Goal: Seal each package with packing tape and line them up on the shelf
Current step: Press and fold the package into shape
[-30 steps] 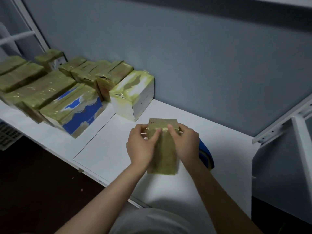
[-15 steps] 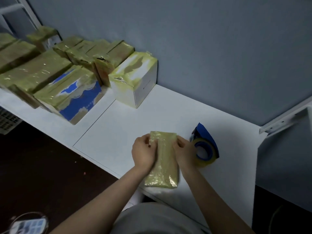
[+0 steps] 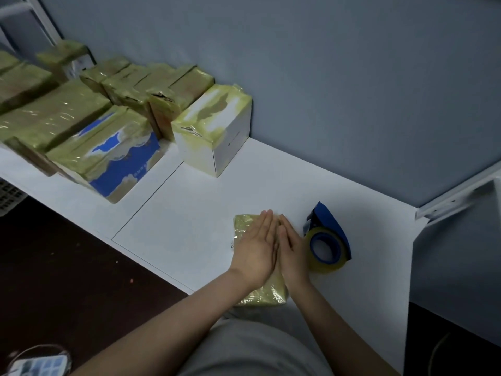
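Head view | I've got left hand and right hand both flat, fingers straight, pressing the flat yellow tape-wrapped package | package lies on white shelf board, just left of blue plastic tape dispenser

Two hands were in view, the left hand and the right hand, both laid flat on one taped package at the front edge of the shelf. One blue tape dispenser sat just beside it toward the right edge, carrying one tape roll. Toward the back edge stood one white box and one blue-and-white box. Behind these ran a row of slim brown packages, apparently four, though their seams were blurred. Toward the left edge lay at least three long brown packages, cut off by the frame, and one small package at the back.
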